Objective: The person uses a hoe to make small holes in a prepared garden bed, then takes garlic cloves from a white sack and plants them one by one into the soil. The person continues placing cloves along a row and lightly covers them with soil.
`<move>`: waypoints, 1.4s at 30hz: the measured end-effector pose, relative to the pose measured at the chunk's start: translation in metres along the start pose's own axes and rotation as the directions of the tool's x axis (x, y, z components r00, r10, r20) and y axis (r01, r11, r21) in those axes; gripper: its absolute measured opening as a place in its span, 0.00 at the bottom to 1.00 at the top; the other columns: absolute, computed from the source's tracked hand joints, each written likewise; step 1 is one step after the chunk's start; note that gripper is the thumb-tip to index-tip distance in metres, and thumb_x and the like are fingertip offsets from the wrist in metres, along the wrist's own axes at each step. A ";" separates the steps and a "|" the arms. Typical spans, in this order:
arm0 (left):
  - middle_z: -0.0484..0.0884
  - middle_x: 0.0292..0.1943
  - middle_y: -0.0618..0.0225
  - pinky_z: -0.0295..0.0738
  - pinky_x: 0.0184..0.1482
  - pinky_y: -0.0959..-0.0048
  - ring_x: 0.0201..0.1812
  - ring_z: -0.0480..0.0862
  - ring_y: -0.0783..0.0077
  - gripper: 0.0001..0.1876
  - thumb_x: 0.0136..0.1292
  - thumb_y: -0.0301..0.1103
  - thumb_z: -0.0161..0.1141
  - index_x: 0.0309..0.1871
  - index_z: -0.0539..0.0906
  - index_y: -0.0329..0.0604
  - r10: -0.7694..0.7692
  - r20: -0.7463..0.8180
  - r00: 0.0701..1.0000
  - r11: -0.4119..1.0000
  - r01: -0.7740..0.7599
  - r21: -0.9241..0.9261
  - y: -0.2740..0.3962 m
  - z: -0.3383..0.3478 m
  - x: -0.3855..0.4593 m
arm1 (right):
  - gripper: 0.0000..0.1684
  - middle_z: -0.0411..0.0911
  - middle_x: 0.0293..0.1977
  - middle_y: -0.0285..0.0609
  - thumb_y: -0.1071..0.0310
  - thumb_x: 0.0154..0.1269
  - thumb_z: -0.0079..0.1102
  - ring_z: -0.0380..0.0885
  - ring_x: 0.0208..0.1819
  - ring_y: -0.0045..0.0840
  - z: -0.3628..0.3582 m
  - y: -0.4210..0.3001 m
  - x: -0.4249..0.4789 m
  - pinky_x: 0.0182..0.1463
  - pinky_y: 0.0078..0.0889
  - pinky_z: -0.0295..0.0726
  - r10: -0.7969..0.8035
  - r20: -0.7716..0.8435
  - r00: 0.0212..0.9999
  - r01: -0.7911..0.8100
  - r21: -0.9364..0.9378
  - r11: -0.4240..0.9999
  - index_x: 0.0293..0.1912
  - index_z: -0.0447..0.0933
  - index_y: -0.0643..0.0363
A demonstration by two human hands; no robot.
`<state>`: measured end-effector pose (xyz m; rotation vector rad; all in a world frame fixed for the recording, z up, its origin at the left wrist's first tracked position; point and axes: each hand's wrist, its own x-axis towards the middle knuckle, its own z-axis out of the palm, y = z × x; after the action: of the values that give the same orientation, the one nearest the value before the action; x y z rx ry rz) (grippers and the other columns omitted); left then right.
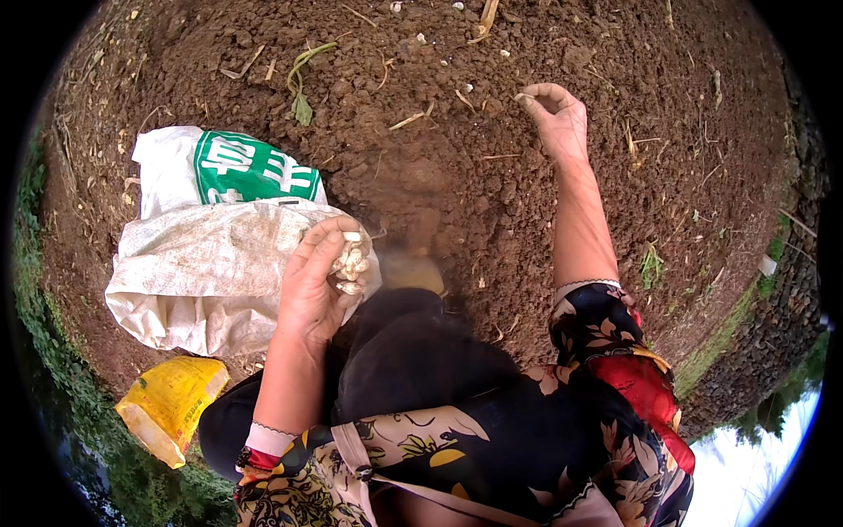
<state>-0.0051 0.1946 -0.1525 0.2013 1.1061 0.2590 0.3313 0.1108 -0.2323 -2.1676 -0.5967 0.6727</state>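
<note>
My left hand (319, 280) holds several pale garlic cloves (352, 263) in its curled palm and fingers, above the edge of a white woven plastic sack (204, 277). Out to the right, my right hand (556, 115) is over the brown soil (448, 171), thumb and fingertips pinched together on a small pale piece that looks like a clove (522, 97). Several small whitish pieces, probably cloves, lie on the soil beyond and left of it, one of them (469, 87) close to the fingertips.
Behind the white sack's near part lies a green printed panel (253, 168) bearing writing. A yellow plastic bag (171, 408) lies at the lower left. A wilted green plant (301, 85) and dry stalks (486, 20) are scattered on the soil. My dark-clothed knee (421, 356) is below.
</note>
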 end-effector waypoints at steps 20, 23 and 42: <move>0.77 0.31 0.66 0.68 0.19 0.84 0.24 0.76 0.78 0.12 0.65 0.38 0.57 0.47 0.73 0.42 -0.019 0.033 0.999 0.999 0.018 0.030 0.001 -0.010 0.003 | 0.07 0.82 0.37 0.44 0.64 0.52 0.65 0.80 0.41 0.36 0.017 0.058 0.102 0.50 0.35 0.78 0.068 -0.008 0.998 -0.053 -0.711 0.701 0.34 0.85 0.45; 0.77 0.31 0.66 0.67 0.17 0.84 0.23 0.75 0.79 0.12 0.65 0.38 0.57 0.46 0.73 0.41 -0.014 -0.047 0.999 0.999 0.017 0.050 0.001 -0.005 0.001 | 0.08 0.83 0.36 0.44 0.65 0.51 0.66 0.81 0.41 0.34 0.005 0.062 0.102 0.50 0.32 0.78 0.069 -0.031 0.997 -0.072 -0.664 0.745 0.34 0.86 0.47; 0.77 0.31 0.67 0.63 0.16 0.85 0.23 0.75 0.80 0.12 0.66 0.37 0.56 0.47 0.74 0.41 -0.021 0.005 1.000 0.996 0.021 0.083 0.000 -0.002 0.000 | 0.07 0.82 0.39 0.42 0.61 0.54 0.64 0.80 0.43 0.34 0.020 0.062 0.102 0.50 0.35 0.79 0.138 -0.037 0.990 -0.118 -0.758 0.641 0.35 0.85 0.42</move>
<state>-0.0069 0.1950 -0.1536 0.2645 1.1137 0.1936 0.4075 0.1470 -0.3193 -3.0248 -0.8543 0.5732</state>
